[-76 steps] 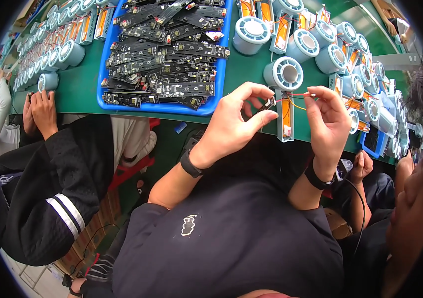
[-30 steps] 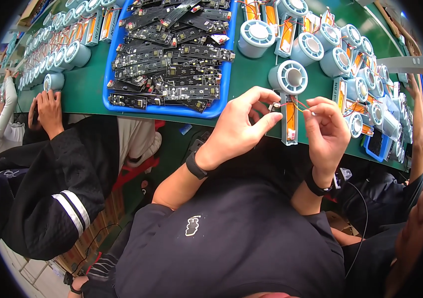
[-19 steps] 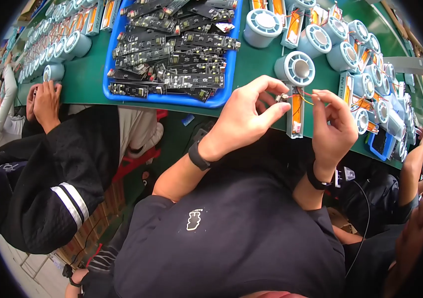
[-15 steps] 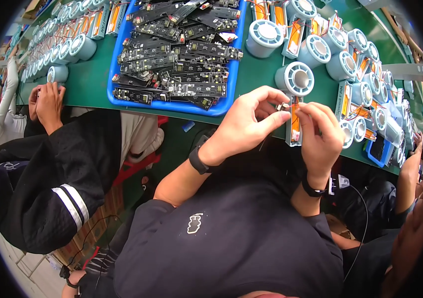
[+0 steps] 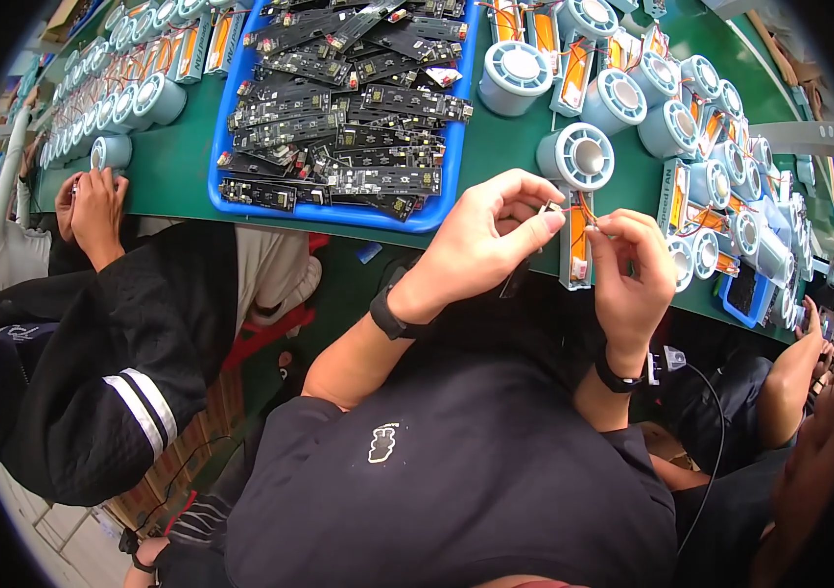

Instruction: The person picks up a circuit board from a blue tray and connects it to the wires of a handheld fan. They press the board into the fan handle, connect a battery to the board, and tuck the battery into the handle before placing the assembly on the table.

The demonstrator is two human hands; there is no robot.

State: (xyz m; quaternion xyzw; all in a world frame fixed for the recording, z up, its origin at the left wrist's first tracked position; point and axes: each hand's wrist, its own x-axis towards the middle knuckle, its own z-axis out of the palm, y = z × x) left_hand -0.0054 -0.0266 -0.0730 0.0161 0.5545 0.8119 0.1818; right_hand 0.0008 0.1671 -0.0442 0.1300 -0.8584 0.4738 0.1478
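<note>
The fan lies by the near edge of the green surface. The right hand pinches its thin wires. The left hand pinches a small dark part. The hands are nearer each other than a moment ago, so wires and part now look close, but I can't see them joined. Left of them, the blue tray sits by the same edge.

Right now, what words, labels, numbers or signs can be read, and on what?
Pale-blue handle beyond the right hand: dark lettering, left uncopied.
Handles at upper left: lettering, too small to read surely.
Black circuit boards in the blue tray: print, too small.
Black shirt: outlined emblem, blurred.
</note>
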